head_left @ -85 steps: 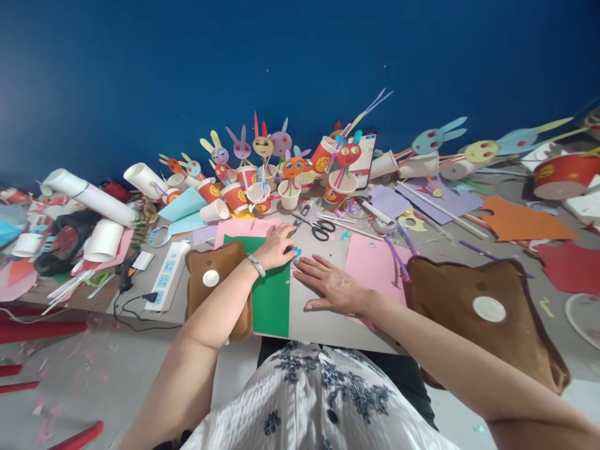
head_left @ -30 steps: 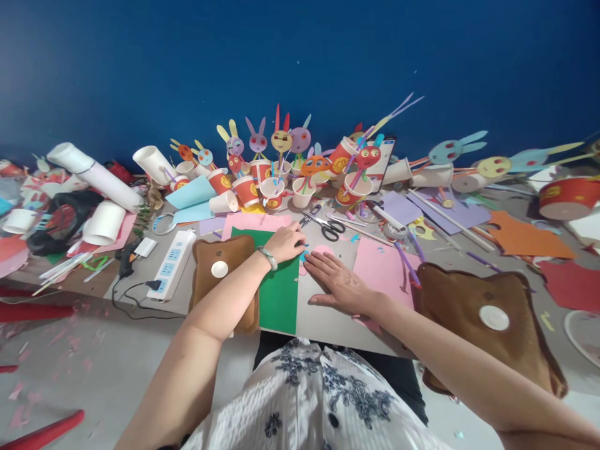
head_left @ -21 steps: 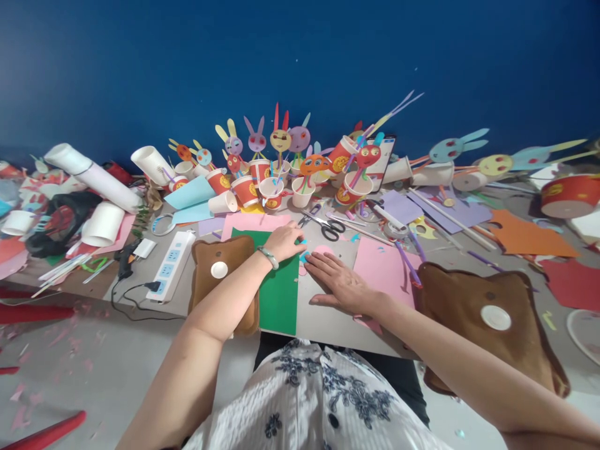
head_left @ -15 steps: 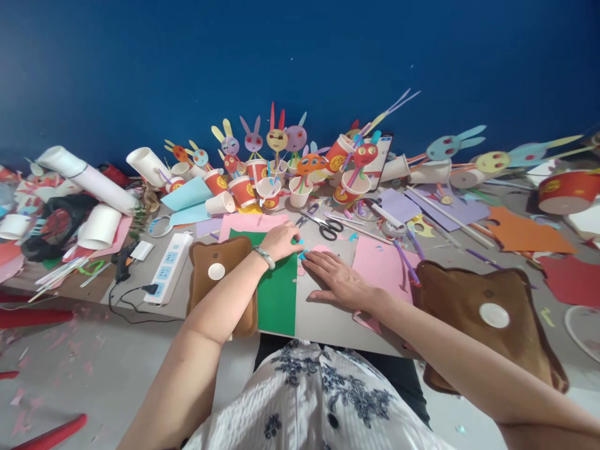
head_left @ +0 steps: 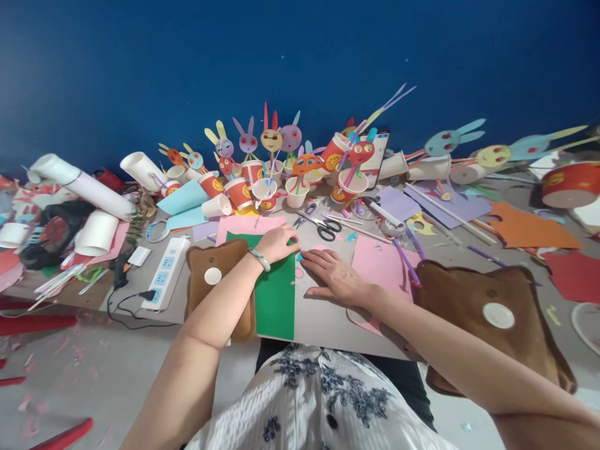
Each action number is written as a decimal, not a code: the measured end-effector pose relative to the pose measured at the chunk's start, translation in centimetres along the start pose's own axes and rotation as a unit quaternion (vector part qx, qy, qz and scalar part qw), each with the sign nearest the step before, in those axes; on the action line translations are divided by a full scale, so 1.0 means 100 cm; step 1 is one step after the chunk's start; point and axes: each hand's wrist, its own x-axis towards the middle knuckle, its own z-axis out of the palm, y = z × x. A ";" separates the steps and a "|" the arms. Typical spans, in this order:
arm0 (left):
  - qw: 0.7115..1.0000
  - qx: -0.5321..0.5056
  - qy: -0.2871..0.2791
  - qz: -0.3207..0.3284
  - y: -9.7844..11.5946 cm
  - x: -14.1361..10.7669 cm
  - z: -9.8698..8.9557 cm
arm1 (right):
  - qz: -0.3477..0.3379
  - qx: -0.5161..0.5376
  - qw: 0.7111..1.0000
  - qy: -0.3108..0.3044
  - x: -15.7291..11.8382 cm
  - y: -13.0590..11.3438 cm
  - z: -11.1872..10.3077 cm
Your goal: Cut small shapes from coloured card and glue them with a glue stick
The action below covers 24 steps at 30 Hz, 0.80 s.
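My left hand [head_left: 277, 242] rests over the upper part of a green paper sheet [head_left: 275, 306], its fingers bent together. Whatever those fingers hold, if anything, is too small to make out. My right hand [head_left: 336, 276] lies flat on the table with fingers stretched out. A small blue paper bit [head_left: 300, 257] sits at its fingertips, between the two hands. Just below that lies a small pink paper piece [head_left: 299, 273]. Black-handled scissors [head_left: 328, 229] lie beyond my hands, and a pink paper sheet [head_left: 370, 256] lies to the right of my right hand.
Paper cups with paper rabbit heads [head_left: 271, 140] stand along the blue wall. Brown cushion-like pads [head_left: 473, 306] flank my arms. A white power strip [head_left: 165, 273] is at left. Purple paper [head_left: 447, 206], orange paper [head_left: 529, 225] and straws lie at right.
The view has shifted slightly. The blue bit that showed at my left fingertips is no longer visible there. My right hand stays flat in nearly the same place.
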 end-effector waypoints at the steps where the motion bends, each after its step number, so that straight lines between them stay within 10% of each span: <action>1: 1.000 -0.003 0.002 0.004 -0.001 0.000 0.000 | -0.002 0.001 1.000 0.000 0.000 0.000 0.001; 16: 0.998 0.034 0.043 -0.010 -0.005 -0.004 0.000 | -0.014 0.013 0.999 0.031 -0.004 0.001 0.003; 24: 0.998 0.008 -0.042 0.055 0.004 -0.010 -0.001 | -0.006 0.015 0.998 0.056 -0.004 0.001 -0.002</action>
